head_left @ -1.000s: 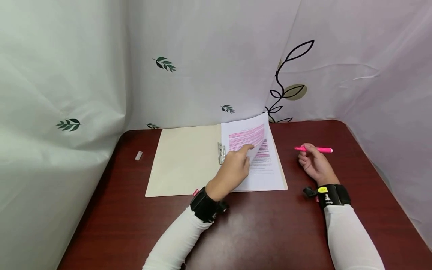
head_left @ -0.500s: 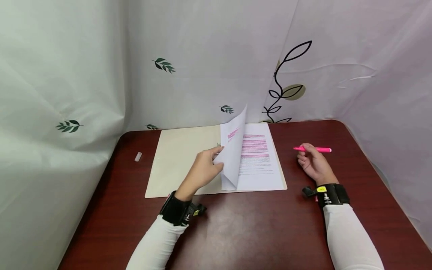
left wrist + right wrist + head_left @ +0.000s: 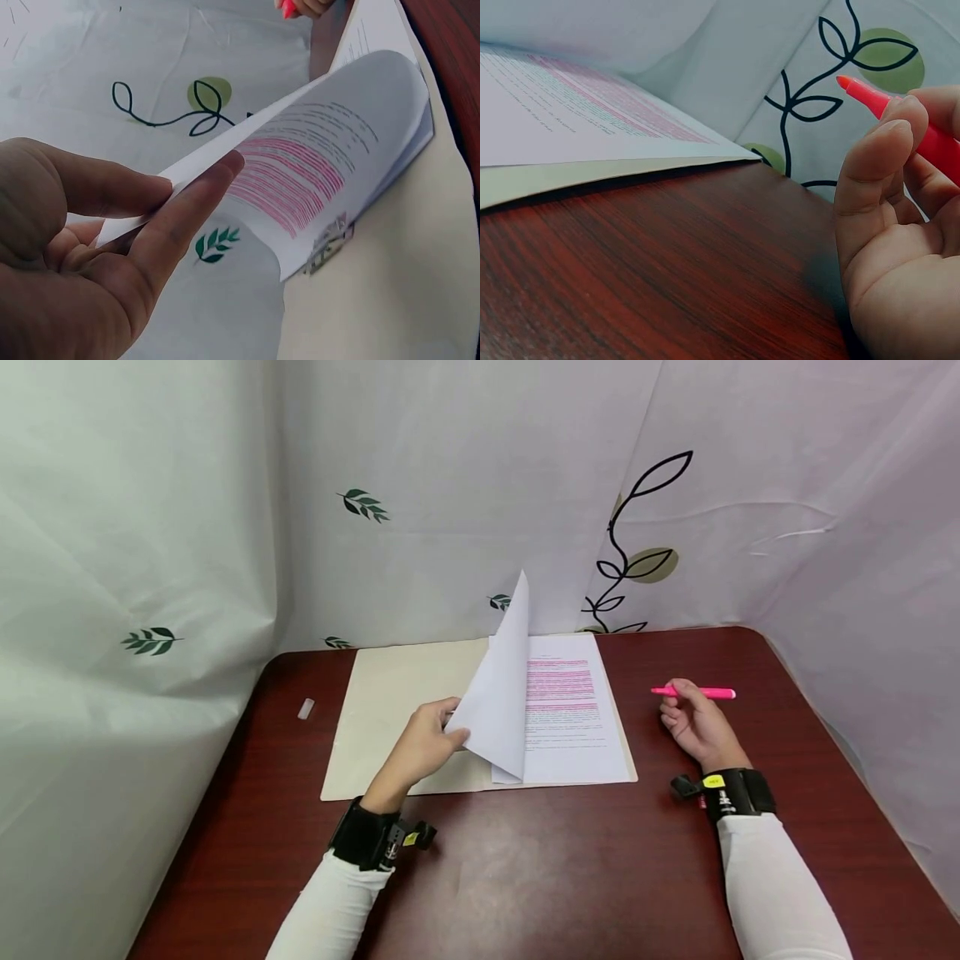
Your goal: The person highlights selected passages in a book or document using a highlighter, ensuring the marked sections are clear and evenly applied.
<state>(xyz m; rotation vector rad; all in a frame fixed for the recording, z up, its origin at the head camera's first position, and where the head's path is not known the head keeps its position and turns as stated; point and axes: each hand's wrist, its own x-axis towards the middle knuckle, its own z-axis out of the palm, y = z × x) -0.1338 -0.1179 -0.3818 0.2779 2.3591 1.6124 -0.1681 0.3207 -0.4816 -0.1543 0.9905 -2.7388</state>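
Observation:
My left hand [image 3: 422, 743] pinches the edge of a lifted paper sheet [image 3: 495, 693] between thumb and fingers. The sheet curls over toward the left, still joined near the metal clip [image 3: 328, 246] of an open cream folder [image 3: 405, 693]. Pink-highlighted lines show on the sheet's printed side in the left wrist view. Beneath it lies another printed page [image 3: 566, 718], its upper lines marked in pink. To the right of the folder, my right hand [image 3: 699, 727] holds an uncapped pink highlighter [image 3: 870, 97], tip pointing left, with the fingers curled round it.
A small whitish piece [image 3: 306, 708] lies at the left of the dark red-brown table [image 3: 510, 877]. White curtain cloth [image 3: 450, 485] with leaf prints hangs behind the table and along both sides.
My left hand has moved left and drawn the sheet up and over from right to left, uncovering the page below. The right hand and highlighter have stayed in place.

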